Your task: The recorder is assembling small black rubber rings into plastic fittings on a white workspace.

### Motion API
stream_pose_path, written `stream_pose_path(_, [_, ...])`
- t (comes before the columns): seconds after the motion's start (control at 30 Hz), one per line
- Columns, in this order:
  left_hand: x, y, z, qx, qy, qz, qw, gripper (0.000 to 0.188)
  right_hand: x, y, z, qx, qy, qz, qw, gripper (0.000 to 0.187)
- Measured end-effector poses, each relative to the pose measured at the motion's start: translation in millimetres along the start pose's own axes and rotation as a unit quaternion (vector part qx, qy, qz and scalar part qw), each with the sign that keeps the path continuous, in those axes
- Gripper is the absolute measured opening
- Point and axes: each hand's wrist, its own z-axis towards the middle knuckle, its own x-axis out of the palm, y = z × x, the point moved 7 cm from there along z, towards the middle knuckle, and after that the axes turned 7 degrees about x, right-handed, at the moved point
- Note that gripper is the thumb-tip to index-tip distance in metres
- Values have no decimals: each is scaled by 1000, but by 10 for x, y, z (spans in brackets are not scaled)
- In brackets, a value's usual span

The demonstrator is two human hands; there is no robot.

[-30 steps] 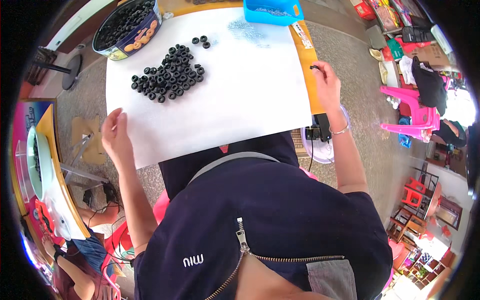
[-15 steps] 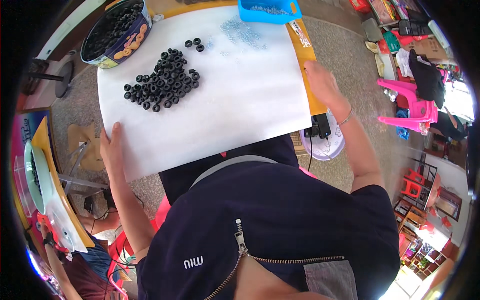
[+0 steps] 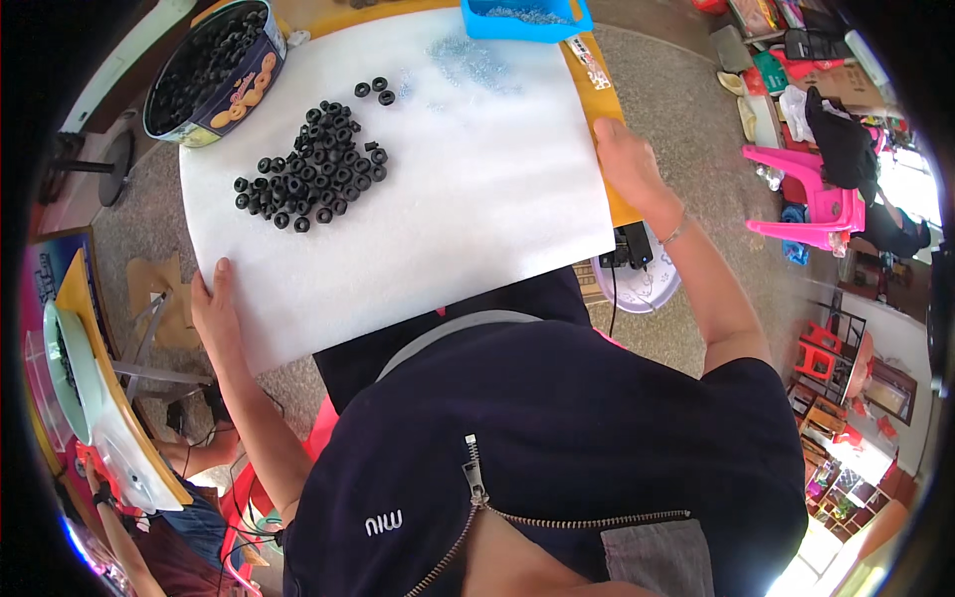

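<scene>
A white foam-like sheet point(image 3: 468, 189) lies over a yellow tabletop point(image 3: 625, 207) and juts out toward my body. My left hand point(image 3: 214, 306) is closed on its near left edge, thumb side on top. At the right edge, my right hand point(image 3: 629, 167) is curled closed on the sheet's border, its fingertips hidden. A heap of small black ring-shaped pieces point(image 3: 316, 171) lies left of the middle, with a few loose ones point(image 3: 379, 85) just beyond. Tiny clear beads point(image 3: 466, 65) are scattered farther back.
A round tin point(image 3: 244, 95) full of black pieces stands at the far left, and a blue tray point(image 3: 524, 25) of clear beads at the back. Below the right side are a black adapter point(image 3: 629, 244) and a purple basin point(image 3: 647, 284). A co-worker's arm point(image 3: 124, 542) shows lower left.
The whole view has turned and shifted slightly, so the sheet and black pieces appear a little farther left. Both hands keep their places at the sheet's edges.
</scene>
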Motion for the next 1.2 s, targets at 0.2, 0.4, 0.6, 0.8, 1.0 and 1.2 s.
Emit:
stream_pose_path(0.2, [21,-268,-138,-25,-10,-30,999,58,45,32,23,46,42,-61,996,9])
stream_pose_path(0.4, [-24,-305,-122,-19,-10,12,1000,58,-44,26,79,20,31,-63,997,12])
stream_pose_path(0.6, [-36,-304,-125,-2,-33,20,999,58,-89,-112,74,132,85,68,985,13])
stream_pose_path(0.8, [11,-281,-110,-33,-6,-6,999,57,-38,-110,0,55,6,100,993,14])
stream_pose_path(1.0, [25,-317,-164,-34,-10,-28,999,57,56,-154,-33,48,8,103,994,13])
stream_pose_path(1.2, [19,-319,-152,-16,-8,-25,1000,55,54,-140,20,86,45,82,992,16])
